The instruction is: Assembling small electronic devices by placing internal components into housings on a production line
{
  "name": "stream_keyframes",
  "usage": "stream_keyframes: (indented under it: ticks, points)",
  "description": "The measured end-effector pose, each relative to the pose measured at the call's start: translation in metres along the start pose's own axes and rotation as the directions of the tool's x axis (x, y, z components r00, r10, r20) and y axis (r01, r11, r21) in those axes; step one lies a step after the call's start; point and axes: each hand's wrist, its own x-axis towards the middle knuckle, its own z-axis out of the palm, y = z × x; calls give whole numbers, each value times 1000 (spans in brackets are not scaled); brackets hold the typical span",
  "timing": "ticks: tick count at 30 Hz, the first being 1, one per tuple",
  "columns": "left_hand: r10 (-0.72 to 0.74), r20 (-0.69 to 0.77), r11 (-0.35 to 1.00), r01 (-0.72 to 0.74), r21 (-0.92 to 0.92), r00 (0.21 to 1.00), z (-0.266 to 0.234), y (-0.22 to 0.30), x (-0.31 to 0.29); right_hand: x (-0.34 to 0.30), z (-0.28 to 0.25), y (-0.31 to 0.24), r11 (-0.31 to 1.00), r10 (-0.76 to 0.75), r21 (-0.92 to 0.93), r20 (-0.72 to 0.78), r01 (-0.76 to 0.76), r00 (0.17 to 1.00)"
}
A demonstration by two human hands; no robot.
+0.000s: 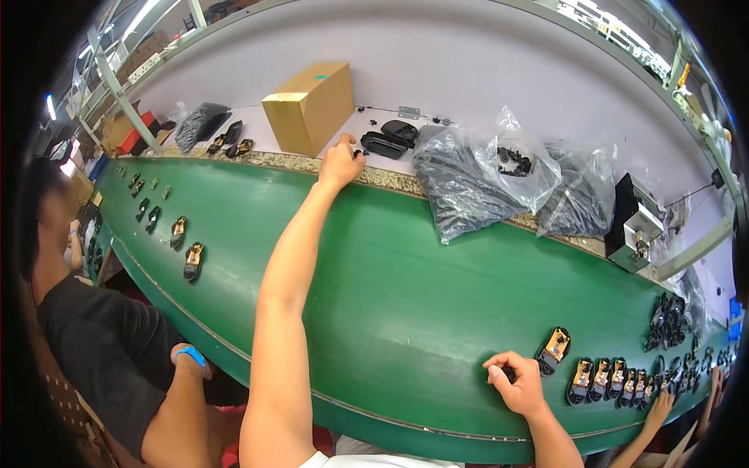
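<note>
Your left hand [342, 164] is at small black parts [359, 154], grip unclear; your right hand [518, 385] curls around a dark piece [509, 374]. Just right of it, the uncovered black shell [548, 363] looks unfinished.

Factory: long green belt [390, 312], open-cased devices [579, 381] lined up.

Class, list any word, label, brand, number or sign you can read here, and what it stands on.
None can be read.
Cardboard box: small green mark on top, no legible words.
Plastic bags: no legible print.
Black-and-orange units on the green belt: any markings too small to read.
</note>
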Motion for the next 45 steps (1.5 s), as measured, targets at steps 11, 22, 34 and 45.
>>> stream_keyframes:
  ticks: [11,22,34,45]
  points:
    - [76,-70,933,-46,357,995,37,-1,17,6,10,-3,989,150,11,-121,-150,981]
    - [-344,361,125,423,-898,867,17,-23,114,5,20,-4,972,236,59,-270,-229,934]
    - [-64,400,901,-119,416,914,56,-12,184,-6,22,6,990,143,47,-367,-135,919]
    - [-45,330,162,333,-929,943,18,-38,193,2,21,6,990,135,-3,-342,-144,930]
